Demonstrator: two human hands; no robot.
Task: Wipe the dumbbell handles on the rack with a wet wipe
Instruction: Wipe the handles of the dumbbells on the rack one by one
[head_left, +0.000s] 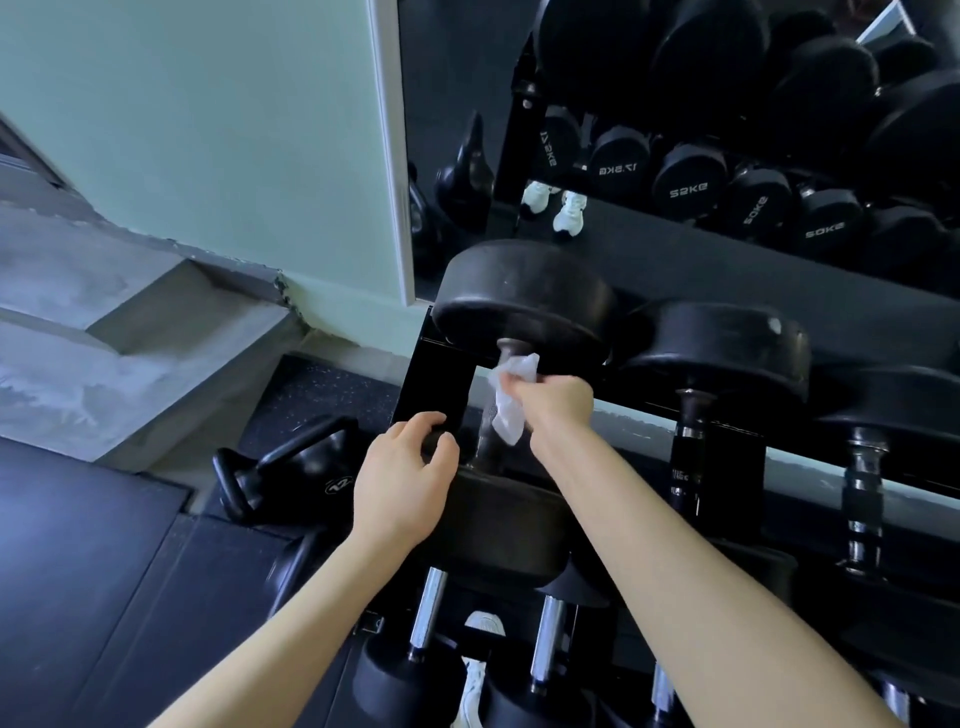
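Observation:
A large black dumbbell (522, 299) lies at the left end of the rack's top tier (436, 379). My right hand (558, 402) pinches a crumpled white wet wipe (511, 400) and holds it against the dumbbell's handle (491, 441), which shows above and below the wipe. My left hand (402, 478) rests on the near head of the same dumbbell (506, 525), fingers curled over its upper edge. Further right on the tier stand more dumbbells with chrome and dark handles (865, 499).
A mirror (727, 171) behind the rack reflects more dumbbells and white shoes. Below are lower-tier dumbbells with chrome handles (428, 613). Kettlebells (291, 475) sit on the dark rubber floor to the left, beside a grey concrete step (104, 332) and a pale green wall.

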